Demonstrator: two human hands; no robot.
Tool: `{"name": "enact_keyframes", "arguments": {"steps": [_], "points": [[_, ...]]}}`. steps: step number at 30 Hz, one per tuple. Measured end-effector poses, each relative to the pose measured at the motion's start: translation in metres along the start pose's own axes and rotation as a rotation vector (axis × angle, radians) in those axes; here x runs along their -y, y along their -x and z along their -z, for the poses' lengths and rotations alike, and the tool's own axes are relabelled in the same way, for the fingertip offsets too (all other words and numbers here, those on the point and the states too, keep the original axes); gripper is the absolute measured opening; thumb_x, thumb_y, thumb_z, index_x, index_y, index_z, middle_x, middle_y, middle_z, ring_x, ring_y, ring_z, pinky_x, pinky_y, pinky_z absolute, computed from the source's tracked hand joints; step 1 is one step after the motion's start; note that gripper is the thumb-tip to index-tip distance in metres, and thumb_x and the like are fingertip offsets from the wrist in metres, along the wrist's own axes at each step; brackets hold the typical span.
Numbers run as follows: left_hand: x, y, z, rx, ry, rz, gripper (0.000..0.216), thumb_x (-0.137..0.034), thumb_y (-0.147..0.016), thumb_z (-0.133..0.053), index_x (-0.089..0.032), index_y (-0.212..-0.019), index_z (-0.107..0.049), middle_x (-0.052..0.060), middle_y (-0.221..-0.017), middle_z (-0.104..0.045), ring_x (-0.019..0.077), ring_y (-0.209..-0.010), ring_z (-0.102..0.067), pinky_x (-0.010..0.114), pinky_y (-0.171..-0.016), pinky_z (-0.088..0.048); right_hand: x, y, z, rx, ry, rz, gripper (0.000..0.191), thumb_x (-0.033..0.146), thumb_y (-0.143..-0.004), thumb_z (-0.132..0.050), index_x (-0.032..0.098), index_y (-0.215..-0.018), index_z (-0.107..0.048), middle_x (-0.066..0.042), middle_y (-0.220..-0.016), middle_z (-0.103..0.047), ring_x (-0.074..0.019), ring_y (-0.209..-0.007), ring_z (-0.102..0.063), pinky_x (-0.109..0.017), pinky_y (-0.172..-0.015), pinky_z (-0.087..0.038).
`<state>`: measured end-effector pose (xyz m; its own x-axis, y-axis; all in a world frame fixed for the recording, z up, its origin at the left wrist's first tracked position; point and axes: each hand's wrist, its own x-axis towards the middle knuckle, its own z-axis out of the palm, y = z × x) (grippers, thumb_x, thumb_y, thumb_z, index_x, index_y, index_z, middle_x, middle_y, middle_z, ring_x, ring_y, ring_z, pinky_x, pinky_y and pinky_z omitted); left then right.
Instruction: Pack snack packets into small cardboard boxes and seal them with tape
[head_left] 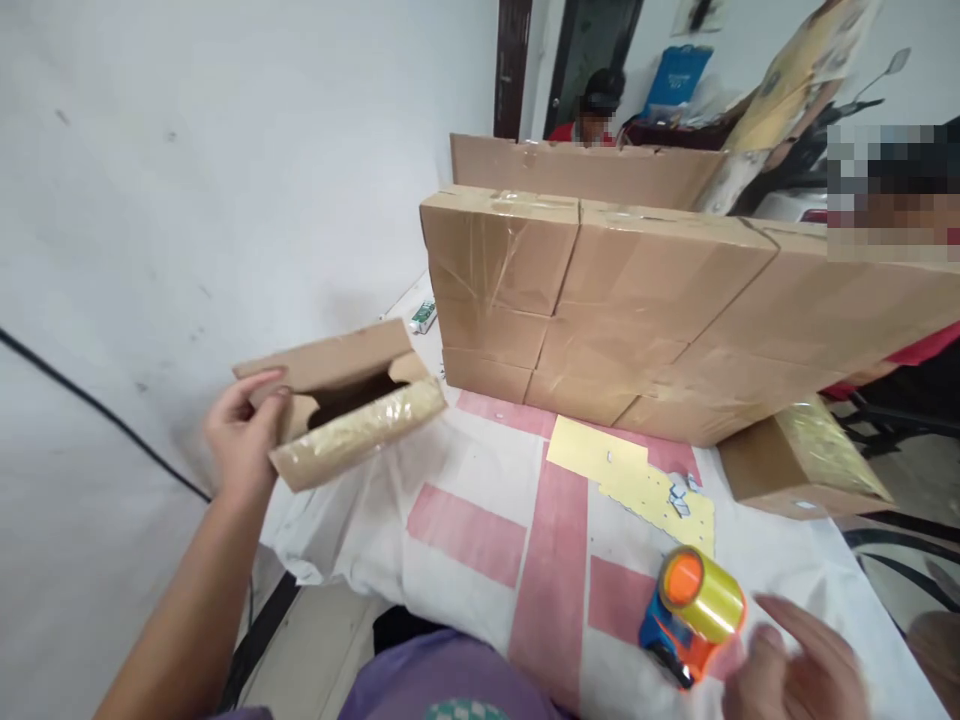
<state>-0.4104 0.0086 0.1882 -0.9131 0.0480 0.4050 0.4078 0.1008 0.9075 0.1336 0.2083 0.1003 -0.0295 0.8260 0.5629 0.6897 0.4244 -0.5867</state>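
Observation:
At the left, my left hand [247, 430] grips the near-left corner of a small cardboard box [360, 420], thumb and fingers pinching its flap. The box is held tilted above the table's left edge. Its top flap stands up, the inside looks dark, and shiny tape covers its near side. Low on the right is my right hand [799, 660], slightly blurred, fingers apart and nothing seen in them. Just left of it sits a blue and orange tape dispenser [675, 640] carrying a yellowish roll of tape [716, 600]; I cannot tell whether the hand touches it.
A wall of taped cardboard boxes [615, 300] stands across the table's back. Another small box [802, 460] lies at the right edge. Yellow sheets [600, 450] with small scraps [679, 495] lie on the pink-and-white cloth [551, 560]. People are beyond the boxes.

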Motion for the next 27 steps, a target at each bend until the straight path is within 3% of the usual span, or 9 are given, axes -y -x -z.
{"name": "enact_keyframes", "arguments": {"steps": [1, 3, 6, 8, 11, 14, 17, 22, 27], "points": [[-0.003, 0.021, 0.003, 0.069, -0.001, 0.04, 0.042, -0.04, -0.07, -0.078, -0.017, -0.104, -0.076, 0.002, -0.084, -0.067, 0.015, -0.071, -0.057, 0.028, -0.064, -0.047, 0.034, -0.019, -0.008, 0.047, -0.172, 0.156, 0.04, 0.045, -0.094, -0.048, 0.046, -0.134, -0.055, -0.014, -0.114, -0.066, -0.0416, -0.113, -0.066, -0.068, -0.093, -0.055], [-0.007, 0.059, -0.002, 0.282, 0.006, 0.122, 0.05, -0.047, -0.064, -0.083, -0.019, -0.104, -0.076, 0.007, -0.095, -0.072, 0.0222, -0.078, -0.065, 0.033, -0.066, -0.052, 0.098, -0.053, -0.026, 0.388, -0.372, 0.479, 0.036, 0.032, -0.095, -0.053, 0.049, -0.126, -0.062, -0.007, -0.111, -0.072, -0.036, -0.114, -0.065, -0.061, -0.093, -0.056], [-0.005, 0.102, -0.024, 0.682, 0.01, 0.221, 0.059, -0.047, -0.057, -0.089, -0.02, -0.107, -0.076, 0.011, -0.102, -0.073, 0.0305, -0.089, -0.069, 0.041, -0.075, -0.057, 0.162, -0.084, -0.055, 0.928, -0.511, 0.867, 0.039, 0.038, -0.098, -0.053, 0.034, -0.135, -0.064, -0.008, -0.124, -0.072, -0.0355, -0.13, -0.054, -0.057, -0.101, -0.048], [-0.001, 0.119, -0.038, 0.921, -0.023, 0.19, 0.065, -0.046, -0.054, -0.09, -0.021, -0.112, -0.074, 0.012, -0.111, -0.071, 0.0346, -0.101, -0.068, 0.045, -0.088, -0.057, 0.178, -0.086, -0.073, 1.178, -0.509, 0.949, 0.049, 0.054, -0.093, -0.062, 0.024, -0.131, -0.069, -0.013, -0.118, -0.073, -0.0365, -0.127, -0.053, -0.055, -0.101, -0.044], [0.0, 0.13, -0.047, 1.177, -0.225, -0.01, 0.095, -0.043, -0.048, -0.093, -0.025, -0.136, -0.06, 0.013, -0.129, -0.059, 0.0395, -0.124, -0.057, 0.051, -0.105, -0.049, 0.175, -0.072, -0.089, 1.343, -0.395, 1.005, 0.049, 0.064, -0.088, -0.067, 0.019, -0.101, -0.077, -0.013, -0.092, -0.072, -0.0323, -0.108, -0.058, -0.049, -0.095, -0.041], [-0.008, 0.127, -0.045, 1.28, -0.517, -0.145, 0.105, -0.035, -0.055, -0.086, -0.024, -0.151, -0.043, 0.016, -0.132, -0.048, 0.0415, -0.124, -0.055, 0.053, -0.103, -0.049, 0.166, -0.058, -0.086, 1.329, -0.373, 1.036, 0.056, 0.072, -0.09, -0.058, 0.019, -0.08, -0.071, -0.007, -0.074, -0.066, -0.0276, -0.096, -0.056, -0.046, -0.092, -0.036], [-0.019, 0.115, -0.039, 1.388, -0.515, -0.085, 0.089, -0.031, -0.072, -0.068, -0.025, -0.155, -0.037, 0.015, -0.135, -0.047, 0.0331, -0.109, -0.063, 0.047, -0.098, -0.051, 0.157, -0.059, -0.071, 1.168, -0.406, 1.014, 0.074, 0.084, -0.091, -0.033, 0.02, -0.075, -0.064, -0.006, -0.069, -0.061, -0.0275, -0.092, -0.053, -0.047, -0.09, -0.034], [-0.02, 0.096, -0.021, 1.498, -0.099, 0.305, 0.079, -0.036, -0.079, -0.068, -0.032, -0.153, -0.041, 0.008, -0.145, -0.055, 0.0326, -0.128, -0.057, 0.041, -0.104, -0.049, 0.112, -0.048, -0.049, 0.84, -0.461, 0.874, 0.075, 0.079, -0.097, -0.022, 0.02, -0.086, -0.067, -0.008, -0.081, -0.063, -0.0284, -0.094, -0.053, -0.048, -0.087, -0.038], [0.019, 0.125, -0.002, 1.251, 0.145, 0.636, 0.085, -0.048, -0.074, -0.081, -0.029, -0.148, -0.045, 0.013, -0.143, -0.059, 0.0325, -0.126, -0.062, 0.038, -0.097, -0.052, 0.057, 0.022, -0.057, 0.513, -0.56, 0.644, 0.039, 0.048, -0.103, -0.045, 0.024, -0.126, -0.066, -0.012, -0.118, -0.066, -0.0314, -0.115, -0.06, -0.051, -0.095, -0.047]]}}
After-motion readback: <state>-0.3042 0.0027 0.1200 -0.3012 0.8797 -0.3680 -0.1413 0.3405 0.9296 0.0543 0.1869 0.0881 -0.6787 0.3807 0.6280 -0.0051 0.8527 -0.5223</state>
